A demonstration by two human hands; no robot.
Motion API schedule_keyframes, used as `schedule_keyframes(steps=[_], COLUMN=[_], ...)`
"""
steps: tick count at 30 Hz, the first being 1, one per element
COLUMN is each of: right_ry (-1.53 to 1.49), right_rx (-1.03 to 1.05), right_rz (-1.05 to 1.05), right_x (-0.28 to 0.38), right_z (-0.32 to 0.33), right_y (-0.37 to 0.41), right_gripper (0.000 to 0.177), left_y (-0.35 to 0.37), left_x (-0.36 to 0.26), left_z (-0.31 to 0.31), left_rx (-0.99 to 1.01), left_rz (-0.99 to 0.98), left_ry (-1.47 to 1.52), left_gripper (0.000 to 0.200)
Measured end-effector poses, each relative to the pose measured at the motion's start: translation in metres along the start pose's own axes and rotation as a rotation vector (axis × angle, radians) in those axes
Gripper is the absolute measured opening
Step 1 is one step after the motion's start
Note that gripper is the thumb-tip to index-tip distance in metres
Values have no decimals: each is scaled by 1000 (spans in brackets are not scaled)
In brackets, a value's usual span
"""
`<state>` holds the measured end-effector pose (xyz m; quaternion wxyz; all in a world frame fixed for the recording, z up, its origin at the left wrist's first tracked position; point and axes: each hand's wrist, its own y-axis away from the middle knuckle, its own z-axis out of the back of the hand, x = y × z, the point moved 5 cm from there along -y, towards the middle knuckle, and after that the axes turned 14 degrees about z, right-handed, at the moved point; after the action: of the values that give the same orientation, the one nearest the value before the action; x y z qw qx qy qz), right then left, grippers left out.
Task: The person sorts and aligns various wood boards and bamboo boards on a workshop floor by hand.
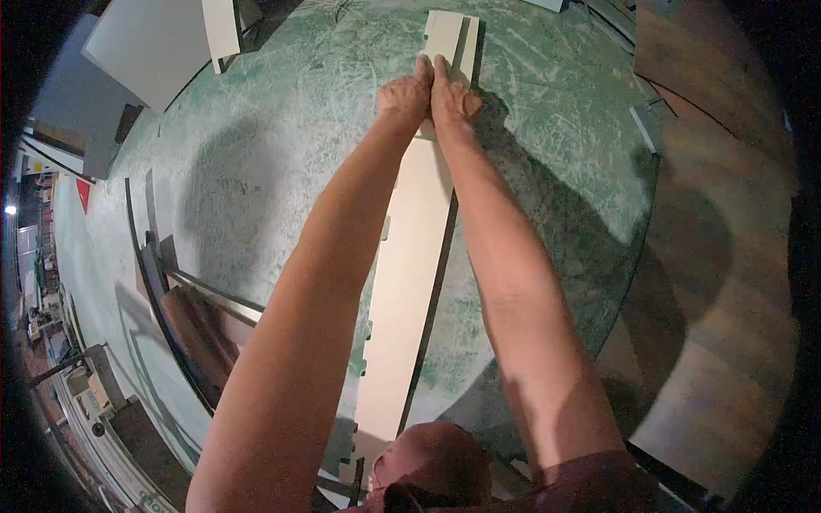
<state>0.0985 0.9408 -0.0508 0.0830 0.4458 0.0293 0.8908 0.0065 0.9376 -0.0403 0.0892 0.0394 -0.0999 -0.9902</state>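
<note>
A long, narrow cream-coloured panel (410, 256) runs away from me across a scuffed green tabletop (333, 179). Small notches line its left edge, and a dark lengthwise gap shows at its far end. Near that end, my left hand (404, 96) and my right hand (453, 98) rest side by side on the panel. Both thumbs point forward along its upper face. The other fingers are curled at the two sides, closed on the panel, with their tips partly hidden. Both arms reach out straight, either side of it.
At the left, a dark-edged frame (141, 248) lies beside a brown curved piece (197, 325). Grey-white sheets (145, 51) stand at the upper left. Brown boards (710, 342) line the right side. Machine parts (94, 402) show at the lower left. The table's right edge curves past my arm.
</note>
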Motion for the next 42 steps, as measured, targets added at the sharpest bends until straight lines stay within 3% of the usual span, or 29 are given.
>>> schedule_keyframes(steps=[2, 4, 5, 9, 12, 14, 16, 17, 21, 23, 24, 25, 27, 28, 29, 32, 34, 35, 36, 37, 38, 39, 42], right_ry=[19, 138, 199, 217, 279, 531, 482, 536, 510, 523, 362, 328, 313, 333, 359, 328, 477, 477, 464, 473, 512, 493, 559], right_rx=[68, -35, 17, 114, 219, 164, 232, 194, 183, 367, 425, 586, 499, 459, 415, 376, 483, 284, 296, 264, 316, 211, 151], right_rz=[-43, 124, 141, -45, 31, 240, 177, 243, 430, 323, 316, 193, 212, 326, 439, 357, 203, 385, 356, 379, 288, 344, 366], right_x=[8, 18, 21, 7, 7, 3, 1, -1, -18, -27, -29, -20, -51, -53, -55, -52, -52, -46, -47, -34, -36, -43, -38], right_z=[5, 10, 10, 5, 5, 0, 2, 1, 6, 5, 7, 13, -6, -8, -10, -4, 3, 7, 8, 15, 13, 9, 8], right_y=[6, 24, 35, 71, 124, 157, 192, 220, 366, 450, 492, 528, 582, 591, 600, 580, 541, 520, 498, 475, 448, 423, 346], right_gripper=[70, 56, 44, 41, 45, 44, 48, 52, 60, 62, 60, 58, 57, 60, 62, 60, 57, 60, 61, 61, 50, 49, 49], left_y=[3, 17, 27, 74, 116, 142, 180, 204, 340, 429, 473, 512, 567, 585, 586, 562, 524, 504, 484, 461, 437, 412, 333], left_x=[1, 5, 7, 15, 26, 36, 45, 51, 95, 122, 139, 155, 174, 182, 182, 166, 149, 141, 135, 127, 119, 112, 87], left_z=[4, 4, 3, 2, 0, -12, -22, -28, -59, -66, -83, -85, -90, -97, -92, -88, -88, -87, -84, -83, -78, -71, -68], left_rx=[-22, 20, 29, 74, 113, 90, 124, 48, 96, 188, 152, 262, 384, 307, 341, 362, 369, 388, 209, 174, 145, 133, 78], left_rz=[-11, -6, 2, -2, 4, -19, -30, -81, -126, -152, -238, -192, -146, -174, -169, -154, -129, -110, -170, -165, -131, -154, -139], left_ry=[-40, -112, -108, -59, -27, 4, -7, -22, 16, 34, 62, 127, 151, 194, 196, 239, 246, 212, 318, 255, 189, 162, 159], left_gripper=[62, 64, 66, 70, 72, 72, 69, 67, 70, 73, 75, 76, 71, 70, 74, 78, 75, 74, 74, 71, 68, 66, 65])
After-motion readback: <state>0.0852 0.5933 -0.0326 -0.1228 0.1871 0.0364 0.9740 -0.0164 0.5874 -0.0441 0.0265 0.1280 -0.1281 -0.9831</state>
